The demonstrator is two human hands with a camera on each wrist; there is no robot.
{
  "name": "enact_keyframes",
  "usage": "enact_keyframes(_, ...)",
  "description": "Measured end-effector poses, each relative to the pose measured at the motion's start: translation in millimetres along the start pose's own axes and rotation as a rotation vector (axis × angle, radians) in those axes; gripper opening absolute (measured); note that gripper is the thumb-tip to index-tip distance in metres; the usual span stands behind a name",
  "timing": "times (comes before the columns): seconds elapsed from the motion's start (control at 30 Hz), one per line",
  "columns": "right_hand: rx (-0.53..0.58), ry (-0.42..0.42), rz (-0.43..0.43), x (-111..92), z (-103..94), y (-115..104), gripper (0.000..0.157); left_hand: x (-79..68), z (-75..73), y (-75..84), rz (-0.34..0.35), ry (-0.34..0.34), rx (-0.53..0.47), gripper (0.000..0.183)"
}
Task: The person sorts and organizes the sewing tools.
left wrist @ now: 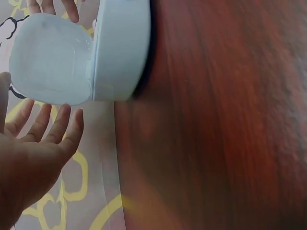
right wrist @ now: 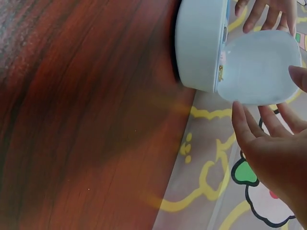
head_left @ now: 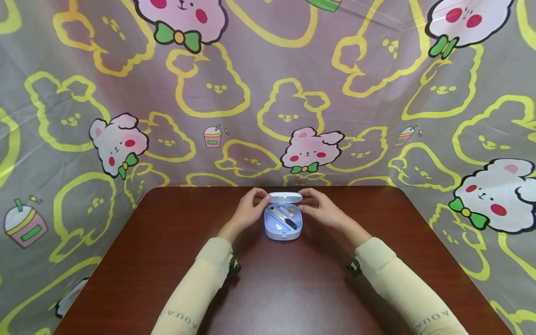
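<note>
A small pale blue-white case stands on the table with its hinged lid raised. Inside lie a slim tool with a black end, a small white round-ended piece and other little items too small to tell. My left hand holds the lid's left edge, thumb near its rim and fingertips along its side. On the opposite edge my right hand holds the lid likewise; in the right wrist view its thumb overlaps the lid and several fingers reach behind it.
The case sits near the back edge of a dark reddish-brown table. Behind and beside the table hangs a patterned cloth with cartoon bears. Both forearms, in cream sleeves, lie over the table with a dark device at each wrist.
</note>
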State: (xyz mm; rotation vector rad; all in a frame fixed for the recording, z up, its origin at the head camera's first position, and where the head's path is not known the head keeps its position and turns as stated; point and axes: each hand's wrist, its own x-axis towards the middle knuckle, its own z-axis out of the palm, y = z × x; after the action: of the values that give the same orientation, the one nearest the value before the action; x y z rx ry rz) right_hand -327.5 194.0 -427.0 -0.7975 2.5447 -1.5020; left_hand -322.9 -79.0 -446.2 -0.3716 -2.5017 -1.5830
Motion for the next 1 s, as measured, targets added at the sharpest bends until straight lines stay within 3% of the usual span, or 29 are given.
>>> enact_keyframes(0.3, -0.047, -0.057, -0.055, -2.4, 4.6, 0.6, 0.044, -8.9, -3.4, -4.7, 0.04, -0.081, 0.028, 0.031)
enact_keyframes(0.7, -0.127, -0.062, -0.083, -7.6, 11.3, 9.1, 0.039, -21.2, -5.6, -13.3, 0.057, -0.174, 0.029, 0.053)
enact_keyframes(0.87, -0.238, -0.084, -0.131, -11.8, 14.5, 10.7, 0.04, -25.0, -3.4, -18.0, 0.124, -0.222, 0.095, 0.059)
enact_keyframes(1.0, -0.339, -0.098, -0.146, -11.9, 16.2, 10.1, 0.042, -25.3, -1.4, -18.0, 0.123, -0.24, 0.138, 0.064)
